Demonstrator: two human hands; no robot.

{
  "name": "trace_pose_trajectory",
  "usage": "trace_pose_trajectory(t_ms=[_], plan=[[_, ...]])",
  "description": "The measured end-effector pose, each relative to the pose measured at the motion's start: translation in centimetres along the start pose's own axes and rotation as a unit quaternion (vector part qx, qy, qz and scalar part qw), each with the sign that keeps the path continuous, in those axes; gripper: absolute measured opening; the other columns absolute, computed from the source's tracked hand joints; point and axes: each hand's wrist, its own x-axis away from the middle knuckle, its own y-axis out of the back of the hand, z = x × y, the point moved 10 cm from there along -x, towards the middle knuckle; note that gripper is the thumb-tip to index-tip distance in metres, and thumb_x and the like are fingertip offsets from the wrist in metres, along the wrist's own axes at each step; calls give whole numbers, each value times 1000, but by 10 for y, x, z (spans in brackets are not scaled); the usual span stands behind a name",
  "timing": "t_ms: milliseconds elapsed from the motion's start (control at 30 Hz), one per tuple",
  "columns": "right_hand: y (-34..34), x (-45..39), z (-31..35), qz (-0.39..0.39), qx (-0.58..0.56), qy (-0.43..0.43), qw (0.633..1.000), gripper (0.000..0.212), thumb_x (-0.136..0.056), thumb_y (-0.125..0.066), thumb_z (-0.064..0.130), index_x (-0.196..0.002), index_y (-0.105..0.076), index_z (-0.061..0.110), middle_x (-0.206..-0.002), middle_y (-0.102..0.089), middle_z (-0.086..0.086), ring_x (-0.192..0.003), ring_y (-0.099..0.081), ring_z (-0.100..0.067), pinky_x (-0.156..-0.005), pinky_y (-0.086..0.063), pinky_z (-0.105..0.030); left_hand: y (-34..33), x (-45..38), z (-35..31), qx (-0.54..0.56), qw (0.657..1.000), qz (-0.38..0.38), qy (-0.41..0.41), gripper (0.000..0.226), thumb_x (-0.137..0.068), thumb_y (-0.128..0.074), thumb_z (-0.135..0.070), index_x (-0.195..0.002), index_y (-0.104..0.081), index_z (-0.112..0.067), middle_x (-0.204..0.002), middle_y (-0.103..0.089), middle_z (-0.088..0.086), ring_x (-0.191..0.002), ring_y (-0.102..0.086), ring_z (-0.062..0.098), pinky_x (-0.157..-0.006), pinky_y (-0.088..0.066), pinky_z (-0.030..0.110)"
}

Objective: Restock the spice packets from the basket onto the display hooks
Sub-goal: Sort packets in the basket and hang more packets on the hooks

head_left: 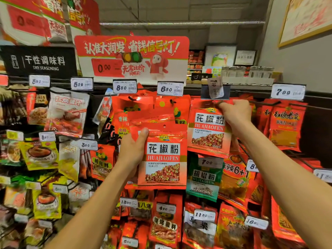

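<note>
While the left hand (132,151) grips a stack of red packets (162,157) in front of the rack, the right hand (235,114) pinches the top of another red packet (209,130) just under a crooked price tag (215,88). Green packets (204,178) hang below; a red sign (132,57) tops the display.

Supermarket aisle, hanging seasoning packets (208,130) on hooks, price tags (170,88), "DRY SEASONING" sign (38,60), red promo board (132,57)
</note>
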Motion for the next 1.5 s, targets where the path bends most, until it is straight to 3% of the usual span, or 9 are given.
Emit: trace_pose_trajectory(t_ms=[167, 400, 733, 800, 900, 1000, 1200, 1333, 1500], plan=[[3, 3, 6, -3, 73, 28, 997, 36, -82, -74, 35, -58, -65, 9, -54, -61, 5, -50, -53, -10, -47, -35, -29, -19, 3, -1, -3, 1000, 20, -12, 30, -100, -60, -38, -76, -75, -30, -76, -78, -5, -71, -76, 15, -69, -59, 40], [-7, 2, 7, 2, 160, 39, 986, 35, -86, -70, 36, -61, -65, 11, -64, -63, -1, -70, -62, -26, -50, -36, -30, -34, 7, -1, 6, 999, 35, -18, 30, -101, -59, -39, -83, -69, -16, -77, -78, -1, -72, -76, 18, -71, -59, 40], [17, 35, 11, -34, 223, 101, 969, 47, -91, -59, 53, -124, -50, 20, -123, -57, -8, -114, -58, -34, -83, -44, -45, -58, 10, -7, 34, 998, 43, 6, 32, -97, -63, -42, -74, -70, -21, -77, -78, 6, -73, -76, 25, -77, -61, 55], [27, 58, 19, -46, 148, 140, 978, 41, -92, -60, 53, -120, -53, 23, -115, -57, -2, -103, -59, -24, -80, -43, -38, -67, 9, -9, 41, 998, 36, 13, 30, -98, -63, -40, -77, -69, -20, -76, -78, 3, -71, -76, 21, -74, -62, 49], [-3, 81, 15, 133, -19, 74, 988, 36, -89, -69, 53, -103, -65, 20, -87, -70, 3, -75, -67, -15, -65, -50, -32, -80, 9, -13, 72, 997, 24, 15, 23, -97, -65, -37, -85, -71, -18, -78, -79, -2, -74, -77, 18, -71, -60, 38], [-30, 96, 0, 240, -130, -14, 962, 25, -86, -79, 39, -96, -72, 17, -86, -79, -3, -77, -77, -21, -69, -58, -37, -92, 10, -19, 125, 992, 27, 3, 17, -95, -69, -35, -93, -71, -19, -85, -80, -2, -79, -77, 19, -67, -61, 35], [-10, 43, -12, 122, -204, -68, 969, 15, -85, -78, 26, -92, -69, 16, -79, -79, -3, -70, -77, -23, -62, -61, -37, -70, 0, -8, 84, 996, -13, 22, 35, -98, -61, -47, -78, -68, -18, -69, -76, -6, -64, -74, 14, -54, -56, 27], [2, 14, -14, 66, -113, -66, 989, 17, -72, -76, 28, -75, -72, 12, -73, -77, -5, -70, -76, -28, -71, -62, -55, -44, -7, -7, 37, 999, -29, 2, 37, -95, -63, -49, -74, -67, -19, -67, -73, -4, -68, -70, 22, -65, -55, 39], [-3, 5, -11, 53, -54, -60, 995, 20, -74, -78, 30, -76, -74, 11, -67, -75, 1, -65, -75, -21, -71, -62, -53, -22, -12, -12, -2, 999, -26, -25, 39, -83, -66, -64, -68, -68, -27, -67, -70, -1, -64, -67, 23, -67, -58, 54]])
